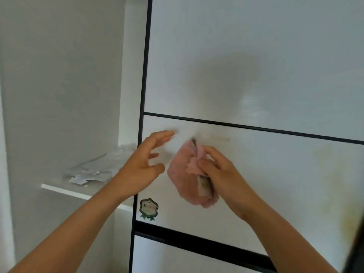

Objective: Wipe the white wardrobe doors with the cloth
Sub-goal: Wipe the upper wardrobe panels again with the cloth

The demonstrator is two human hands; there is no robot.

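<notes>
Sitting at the middle left, a shelf holds clear bags. Next, the left hand reaches up, fingers spread and bent, holding nothing. Just right of it, mid-picture, the pink cloth hangs long-ways up and down in front of the white wardrobe door. The right hand pinches its right side, arm slanting up from the lower right.

Your right hand holds the cloth before the door, your left hand just left; a shelf lies farther left.
</notes>
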